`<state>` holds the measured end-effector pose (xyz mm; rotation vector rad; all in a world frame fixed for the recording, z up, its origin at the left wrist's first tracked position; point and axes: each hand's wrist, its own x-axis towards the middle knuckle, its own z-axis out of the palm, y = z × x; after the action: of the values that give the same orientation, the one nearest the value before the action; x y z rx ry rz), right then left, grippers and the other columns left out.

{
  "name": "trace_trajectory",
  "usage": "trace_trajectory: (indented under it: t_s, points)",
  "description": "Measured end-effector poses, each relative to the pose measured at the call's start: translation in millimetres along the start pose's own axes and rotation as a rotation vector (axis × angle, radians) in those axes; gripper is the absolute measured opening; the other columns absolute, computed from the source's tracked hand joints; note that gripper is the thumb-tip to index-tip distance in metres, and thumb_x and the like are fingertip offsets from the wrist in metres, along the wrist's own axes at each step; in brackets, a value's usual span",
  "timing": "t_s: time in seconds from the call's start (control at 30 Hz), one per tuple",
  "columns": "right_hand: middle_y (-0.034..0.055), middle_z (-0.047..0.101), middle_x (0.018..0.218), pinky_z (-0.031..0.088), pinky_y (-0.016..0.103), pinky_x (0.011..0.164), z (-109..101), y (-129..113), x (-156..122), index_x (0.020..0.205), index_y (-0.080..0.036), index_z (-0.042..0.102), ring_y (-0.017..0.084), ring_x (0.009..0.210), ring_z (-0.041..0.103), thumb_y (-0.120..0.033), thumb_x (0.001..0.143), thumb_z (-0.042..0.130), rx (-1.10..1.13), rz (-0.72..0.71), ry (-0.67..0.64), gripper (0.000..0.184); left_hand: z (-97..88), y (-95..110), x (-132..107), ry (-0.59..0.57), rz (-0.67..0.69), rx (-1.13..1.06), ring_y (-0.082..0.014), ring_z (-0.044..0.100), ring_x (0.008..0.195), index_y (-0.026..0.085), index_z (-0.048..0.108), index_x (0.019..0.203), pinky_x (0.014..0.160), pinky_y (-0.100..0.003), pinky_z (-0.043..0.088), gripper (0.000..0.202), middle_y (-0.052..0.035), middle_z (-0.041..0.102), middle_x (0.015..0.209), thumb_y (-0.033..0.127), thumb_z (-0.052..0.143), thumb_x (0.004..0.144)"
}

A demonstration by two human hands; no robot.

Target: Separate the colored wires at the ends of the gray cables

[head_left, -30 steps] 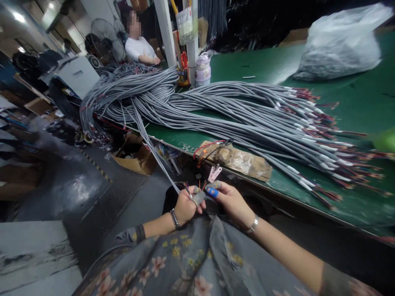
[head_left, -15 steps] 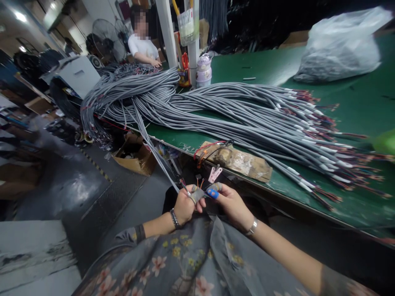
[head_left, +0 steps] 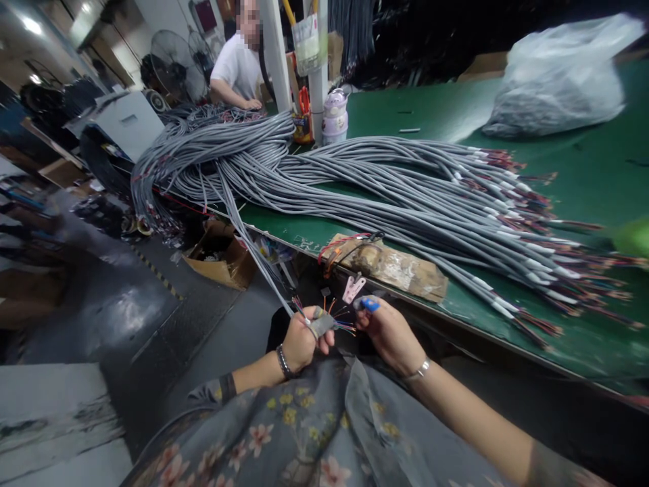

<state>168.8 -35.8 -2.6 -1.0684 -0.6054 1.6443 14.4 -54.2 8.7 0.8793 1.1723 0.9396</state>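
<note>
My left hand (head_left: 304, 338) is closed on the end of a grey cable (head_left: 268, 274), which runs down to it from the bench edge. Thin coloured wires (head_left: 345, 327) fan out past its thumb, and more stick up above the fingers. Just right of those wire tips is my right hand (head_left: 389, 333), its thumb and forefinger pinched together. Whatever may be between them cannot be made out. Grey tape covers fingertips on both hands, with a blue piece on the right. A large bundle of grey cables (head_left: 355, 196) lies on the green bench (head_left: 395, 108), its stripped ends toward the right.
A taped wooden block (head_left: 405, 274) with a pink clip (head_left: 353, 289) sits at the bench's front edge. Behind are a lilac cup (head_left: 335, 115), a post and a plastic bag (head_left: 558, 81). An open carton (head_left: 223, 253) stands below. A co-worker (head_left: 237, 71) is across the bench.
My right hand has moved right, away from my left hand, and the coloured wires now show spread between them. My left hand stays in place. The co-worker has straightened up.
</note>
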Motion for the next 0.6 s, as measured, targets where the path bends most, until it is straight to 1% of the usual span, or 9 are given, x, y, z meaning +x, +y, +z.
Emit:
trace_trajectory:
  t_s: [0.07,0.2,0.3,0.4,0.6]
  points:
    - [-0.0020,0.054,0.058,0.038,0.027,0.052,-3,-2,7,0.066,-0.020,0.059,0.012,0.051,0.044,-0.054,0.060,0.076,0.026,0.023,0.010,0.037,-0.6,3,1,-0.036,-0.032,-0.021,-0.0054,0.039,0.028,0.017,0.052,0.058,0.030,-0.018,0.025,0.046,0.0014,0.056,0.043,0.059,0.069,0.059]
    - [0.0014,0.061,0.065,0.041,0.028,0.053,0,-6,20,0.072,-0.020,0.064,0.013,0.054,0.049,-0.063,0.064,0.069,0.007,0.115,-0.094,0.044,-1.7,10,6,-0.149,-0.105,-0.030,-0.0059,0.039,0.027,0.017,0.050,0.056,0.029,-0.018,0.024,0.047,0.0012,0.055,0.041,0.060,0.071,0.056]
    - [0.0016,0.062,0.066,0.042,0.027,0.053,8,-11,24,0.072,-0.020,0.066,0.013,0.055,0.050,-0.068,0.063,0.067,0.007,0.122,-0.149,0.049,-0.6,13,12,-0.217,-0.114,-0.045,-0.0058,0.037,0.027,0.017,0.050,0.056,0.028,-0.019,0.022,0.047,0.0012,0.054,0.041,0.059,0.071,0.056]
    - [0.0006,0.062,0.065,0.042,0.026,0.053,14,-15,24,0.069,-0.019,0.067,0.012,0.055,0.049,-0.065,0.058,0.073,0.030,0.115,-0.158,0.047,1.9,14,17,-0.236,-0.100,-0.058,-0.0059,0.037,0.026,0.017,0.050,0.056,0.028,-0.019,0.022,0.047,0.0015,0.053,0.040,0.059,0.071,0.056]
    - [-0.0021,0.060,0.060,0.041,0.024,0.052,16,-10,27,0.063,-0.020,0.065,0.011,0.054,0.050,-0.058,0.050,0.081,0.140,0.097,-0.080,0.044,6.4,12,20,-0.251,-0.118,-0.013,-0.0059,0.038,0.028,0.017,0.051,0.056,0.029,-0.019,0.025,0.042,0.0014,0.054,0.041,0.054,0.071,0.059]
